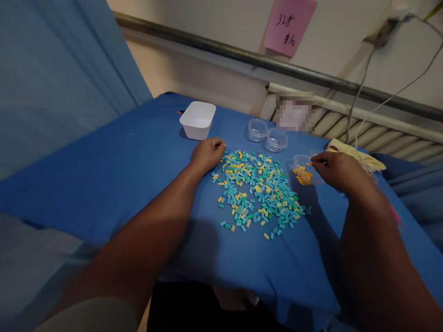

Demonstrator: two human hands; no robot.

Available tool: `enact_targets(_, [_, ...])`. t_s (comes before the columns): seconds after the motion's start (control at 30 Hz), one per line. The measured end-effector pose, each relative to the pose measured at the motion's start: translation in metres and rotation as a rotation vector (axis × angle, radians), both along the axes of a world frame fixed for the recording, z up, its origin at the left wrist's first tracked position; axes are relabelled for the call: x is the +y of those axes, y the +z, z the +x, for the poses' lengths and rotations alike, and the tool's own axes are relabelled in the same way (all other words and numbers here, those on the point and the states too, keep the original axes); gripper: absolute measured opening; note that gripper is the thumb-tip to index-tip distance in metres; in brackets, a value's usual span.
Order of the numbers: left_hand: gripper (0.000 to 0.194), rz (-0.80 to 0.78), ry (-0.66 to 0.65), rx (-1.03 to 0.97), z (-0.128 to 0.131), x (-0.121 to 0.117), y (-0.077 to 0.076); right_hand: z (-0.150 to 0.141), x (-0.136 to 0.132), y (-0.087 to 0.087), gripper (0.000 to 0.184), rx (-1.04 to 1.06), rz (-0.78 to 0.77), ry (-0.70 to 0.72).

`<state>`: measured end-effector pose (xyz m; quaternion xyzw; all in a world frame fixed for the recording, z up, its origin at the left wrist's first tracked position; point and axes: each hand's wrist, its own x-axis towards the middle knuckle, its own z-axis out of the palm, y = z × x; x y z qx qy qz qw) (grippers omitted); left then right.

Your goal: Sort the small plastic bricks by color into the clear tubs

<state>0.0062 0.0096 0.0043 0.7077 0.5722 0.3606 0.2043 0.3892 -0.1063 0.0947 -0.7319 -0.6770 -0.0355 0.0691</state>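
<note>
Brick pile: loads of tiny blue, green and yellow bricks (273,198), plus a few orange ones, loose on the blue cloth (121,170) in front of the person.
Orange bricks: a little heap (302,177) in a clear tub (300,160) just right of the pile.
Left hand: sits (206,154) at the pile's far left edge, arm stretched out, fingers curled in, thumb against them. Can't tell if there's a brick in there.
Right hand: hangs over the clear tub (337,167), palm down, wrist bent inward, thumb and fingertips close together. An orange bit shows right by the tips, but can't tell if it's actually pinched.
Hard to see: the hand covers part of that tub; some pink thing (395,215) is mostly behind the right forearm; the left forearm gets cut off at the bottom.
Further back: white box (198,130), two more clear tubs.
</note>
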Motion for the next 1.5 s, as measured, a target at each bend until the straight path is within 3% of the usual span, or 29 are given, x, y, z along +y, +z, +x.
enact_targets(0.1, [0.029,0.005,0.002,0.005,0.0,0.0,-0.001,-0.021,0.002,-0.007,0.034,0.05,0.082,0.097])
enact_targets(0.17, [0.03,0.007,0.002,0.014,0.0,-0.001,-0.001,-0.052,0.001,-0.013,0.03,0.171,0.133,0.269])
enact_targets(0.27, [0.029,0.001,-0.001,0.02,0.0,-0.002,-0.001,-0.113,-0.001,-0.023,0.023,0.376,0.023,0.633])
enact_targets(0.33, [0.029,0.003,-0.009,0.016,0.0,-0.002,-0.001,-0.152,0.0,-0.03,0.024,0.356,-0.074,0.774])
enact_targets(0.47, [0.028,0.003,-0.002,0.003,0.0,-0.003,-0.002,-0.196,0.006,-0.038,0.027,0.2,-0.225,0.786])
enact_targets(0.63, [0.029,0.009,-0.019,-0.011,0.0,-0.004,-0.003,-0.197,0.007,-0.039,0.027,0.136,-0.274,0.737])
enact_targets(0.87, [0.03,0.005,-0.011,-0.019,0.001,-0.005,-0.004,-0.186,0.0,-0.037,0.01,0.309,-0.244,0.689])
enact_targets(1.0, [0.029,0.002,-0.017,-0.02,0.0,-0.005,-0.005,-0.195,-0.012,-0.032,0.013,0.459,-0.124,0.871])
enact_targets(1.1, [0.029,0.012,-0.027,-0.015,0.0,-0.004,-0.006,-0.209,-0.022,-0.034,0.015,0.374,-0.159,1.015])
enact_targets(1.27, [0.029,0.015,-0.031,-0.015,0.0,-0.004,-0.006,-0.225,-0.033,-0.042,0.011,0.11,-0.206,0.902])
enact_targets(1.5, [0.029,0.003,-0.02,-0.024,0.0,-0.004,-0.004,-0.225,-0.031,-0.041,0.024,0.206,-0.249,0.849])
